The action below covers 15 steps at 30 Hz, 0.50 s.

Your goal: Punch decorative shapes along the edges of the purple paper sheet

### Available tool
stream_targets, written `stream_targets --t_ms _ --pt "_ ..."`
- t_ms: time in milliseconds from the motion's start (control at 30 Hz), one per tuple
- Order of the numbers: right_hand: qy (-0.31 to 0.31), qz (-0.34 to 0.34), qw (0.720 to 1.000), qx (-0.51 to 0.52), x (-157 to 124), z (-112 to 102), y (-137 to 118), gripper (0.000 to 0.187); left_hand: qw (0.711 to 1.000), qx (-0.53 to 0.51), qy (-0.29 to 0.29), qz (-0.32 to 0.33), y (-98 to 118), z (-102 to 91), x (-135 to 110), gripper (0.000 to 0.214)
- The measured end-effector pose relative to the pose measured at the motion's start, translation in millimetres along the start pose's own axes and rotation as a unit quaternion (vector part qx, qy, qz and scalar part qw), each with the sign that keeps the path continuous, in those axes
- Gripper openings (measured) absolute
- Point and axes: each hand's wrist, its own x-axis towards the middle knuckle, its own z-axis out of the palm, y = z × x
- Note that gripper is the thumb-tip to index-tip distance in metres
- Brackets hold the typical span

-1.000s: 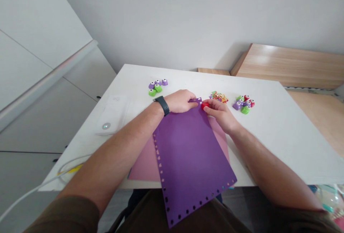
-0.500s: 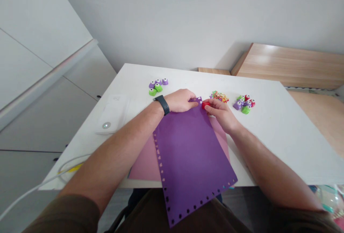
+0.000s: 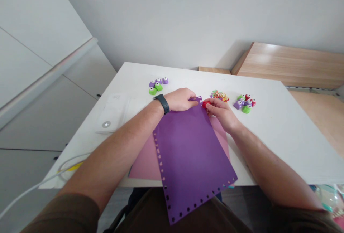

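A sheet of purple paper (image 3: 195, 150) lies over pink paper (image 3: 146, 161), its near corner hanging past the table edge. Small punched shapes run along its left, near and far edges. My left hand (image 3: 184, 99), with a dark watch on the wrist, grips the sheet's far edge between thumb and fingers. At the far right corner, my right hand (image 3: 219, 110) pinches a red craft punch (image 3: 205, 104) at the paper's edge. The fingers partly cover the punch, so whether paper sits in its slot cannot be made out.
Purple and green craft punches (image 3: 158, 85) stand at the back left of the white table (image 3: 271, 136). More punches (image 3: 244, 103) cluster on the right, beside a pile of colourful paper cutouts (image 3: 219, 96). A clear case (image 3: 111, 113) and a white cable (image 3: 40, 186) are at the left.
The red punch has shifted very slightly right along with my right hand. My left hand keeps its hold, and the purple sheet has barely moved.
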Motion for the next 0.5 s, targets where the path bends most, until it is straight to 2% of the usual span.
stream_targets --t_ms 300,500 --pt "0.018 0.008 0.999 0.029 3.7 -4.9 2.9 0.040 1.000 -0.003 0.010 -0.002 -2.5 0.2 0.6 0.030" --pt "0.035 -0.011 0.999 0.021 5.8 -7.2 5.1 0.037 1.000 0.004 -0.005 -0.004 -3.0 0.1 0.9 0.031"
